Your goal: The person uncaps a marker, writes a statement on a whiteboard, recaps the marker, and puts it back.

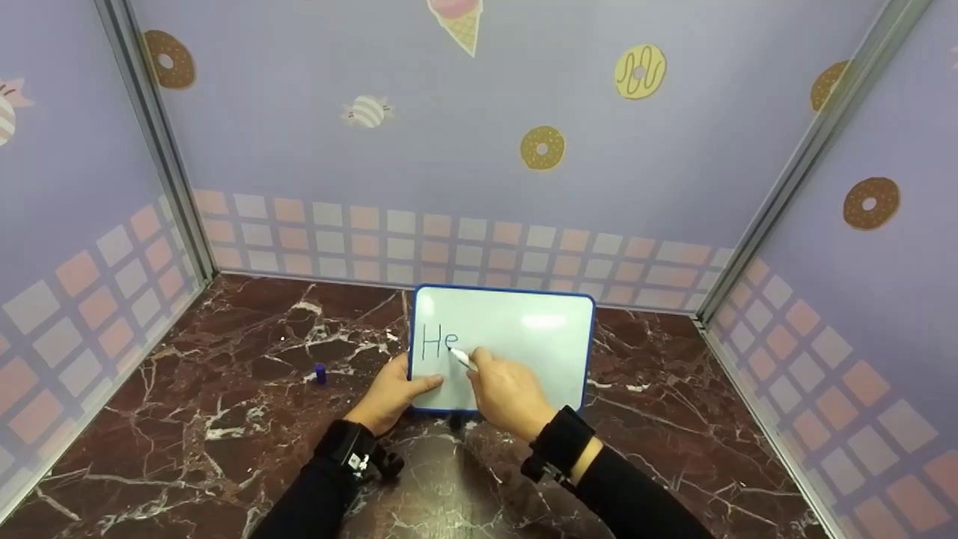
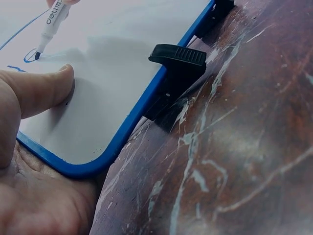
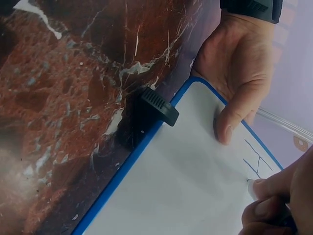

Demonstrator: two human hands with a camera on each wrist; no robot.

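A small whiteboard (image 1: pixel 516 337) with a blue frame stands tilted on the table, bearing the letters "He" in dark blue near its left side. My left hand (image 1: pixel 393 391) grips the board's lower left edge, thumb on the front face and the other fingers behind. In my right hand (image 1: pixel 509 389) a white whiteboard marker (image 1: pixel 462 359) is pinched, its dark tip touching the board at the letter "e". The left wrist view shows the marker (image 2: pixel 53 24) tip on the curve of that letter. Black clips (image 2: pixel 178 61) sit along the board's bottom edge.
A blue marker cap (image 1: pixel 320 373) stands on the dark red marbled table (image 1: pixel 247 419), left of the board. Purple panels (image 1: pixel 299 150) with sweets and tile patterns enclose the table at the back and on both sides.
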